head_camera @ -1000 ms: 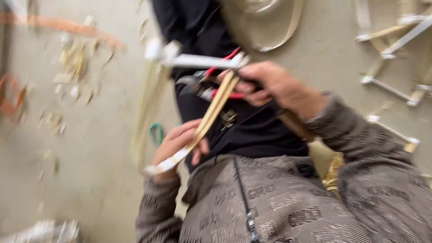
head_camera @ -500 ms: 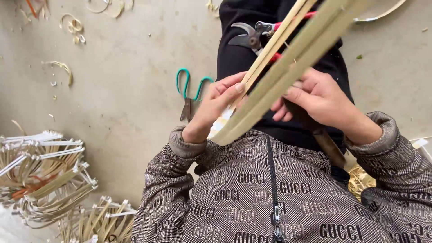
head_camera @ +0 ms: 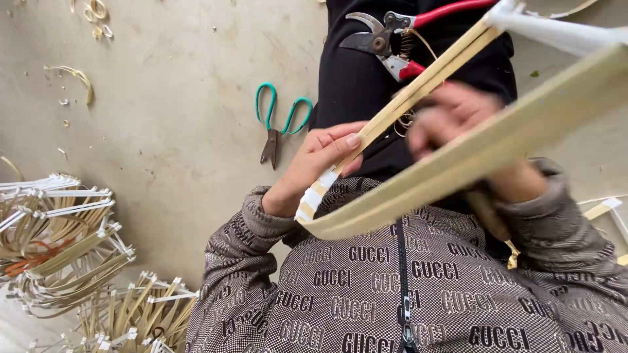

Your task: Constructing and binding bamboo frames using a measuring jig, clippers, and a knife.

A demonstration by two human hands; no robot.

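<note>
Above lap: left hand pinches pale split bamboo strips near white-taped end; right hand, blurred, grip unclear. Red-handled pruning shears rest on lap. Teal scissors on floor; finished taped bundles piled left, suggesting work well underway.

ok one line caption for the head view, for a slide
Left hand pinches taped bamboo strips beside the blurred right hand, red-handled pruning shears on the lap, teal scissors on the floor.
</note>
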